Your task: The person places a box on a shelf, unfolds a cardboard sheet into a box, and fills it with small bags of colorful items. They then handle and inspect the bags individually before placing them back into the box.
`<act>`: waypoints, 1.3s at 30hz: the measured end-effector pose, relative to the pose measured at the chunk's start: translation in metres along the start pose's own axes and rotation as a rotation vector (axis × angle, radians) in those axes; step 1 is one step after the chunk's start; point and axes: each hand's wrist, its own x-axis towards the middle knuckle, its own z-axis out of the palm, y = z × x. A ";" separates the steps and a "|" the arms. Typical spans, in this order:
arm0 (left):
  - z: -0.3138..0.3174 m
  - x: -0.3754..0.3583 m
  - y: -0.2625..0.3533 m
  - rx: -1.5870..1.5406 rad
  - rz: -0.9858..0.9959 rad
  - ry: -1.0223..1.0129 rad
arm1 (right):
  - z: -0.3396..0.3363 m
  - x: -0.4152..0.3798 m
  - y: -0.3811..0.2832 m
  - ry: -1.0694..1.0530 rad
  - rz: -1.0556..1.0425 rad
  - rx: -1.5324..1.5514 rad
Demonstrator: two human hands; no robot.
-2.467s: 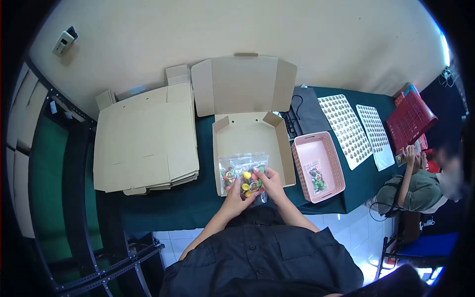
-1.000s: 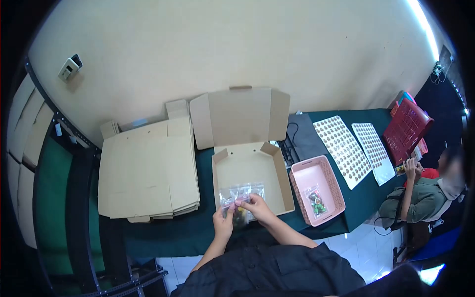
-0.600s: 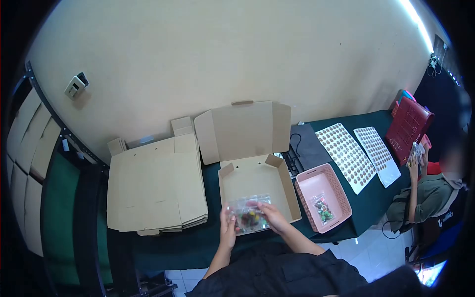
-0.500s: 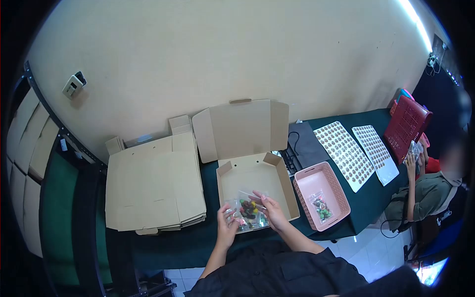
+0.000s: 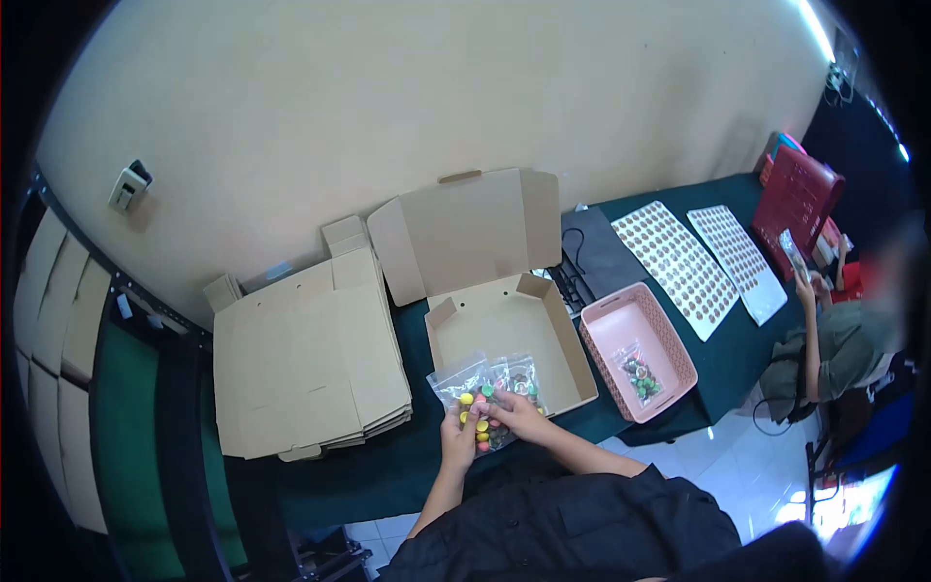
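My left hand (image 5: 460, 436) and my right hand (image 5: 516, 417) pinch a clear plastic bag (image 5: 461, 376) of round yellow, green and pink pieces between them, over the front edge of an open cardboard box (image 5: 504, 325). Another clear bag (image 5: 521, 373) with small pieces lies in the box, just beyond my right hand. To the right, a pink basket (image 5: 635, 315) holds one more filled bag (image 5: 640, 375).
Flat cardboard boxes (image 5: 301, 364) are stacked on the left. Behind the basket lie a dark laptop-like item (image 5: 593, 254) and two sticker sheets (image 5: 676, 272) (image 5: 739, 262). A dark red basket (image 5: 810, 199) and a seated person (image 5: 834, 354) holding a packet are at the right.
My hands have come together on a bag with yellow, green and pink pieces, closer to my body. The view has tilted slightly. The other person's hands have shifted.
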 end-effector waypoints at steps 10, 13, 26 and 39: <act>-0.001 -0.004 -0.004 -0.175 -0.130 -0.040 | 0.010 -0.008 -0.011 0.122 0.009 0.010; 0.005 -0.006 -0.012 -0.075 -0.123 -0.130 | 0.005 -0.016 -0.022 0.254 0.056 0.032; -0.001 -0.006 0.011 0.084 -0.029 -0.180 | -0.016 -0.033 -0.003 0.161 -0.215 0.015; -0.012 0.000 0.002 0.157 -0.112 -0.281 | -0.024 -0.050 -0.011 0.035 -0.235 -0.001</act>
